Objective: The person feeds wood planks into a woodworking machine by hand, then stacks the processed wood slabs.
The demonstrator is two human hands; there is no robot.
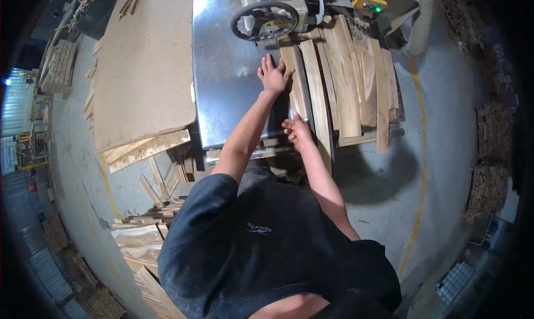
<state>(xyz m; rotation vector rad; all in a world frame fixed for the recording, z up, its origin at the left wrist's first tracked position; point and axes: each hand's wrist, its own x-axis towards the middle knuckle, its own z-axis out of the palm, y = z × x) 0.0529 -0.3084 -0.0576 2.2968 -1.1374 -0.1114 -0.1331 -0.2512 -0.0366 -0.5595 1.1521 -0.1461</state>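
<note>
On the steel desk (pixel 222 85), the left hand (pixel 273 74) lies flat with fingers spread on a wooden plank (pixel 295 82) — its far end hidden under the handwheel (pixel 265 19). The right hand (pixel 296 131) grips that plank's near end; neighbouring planks (pixel 356 79) lie just beside it.

Both hands (pixel 273 74) (pixel 295 131) on a wooden plank (pixel 295 85)

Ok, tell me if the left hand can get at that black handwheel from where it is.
Probably yes. The left hand lies flat on the metal table at a plank's edge, just short of the black handwheel. Nothing stands between them, and the arm is not fully straight.
</note>
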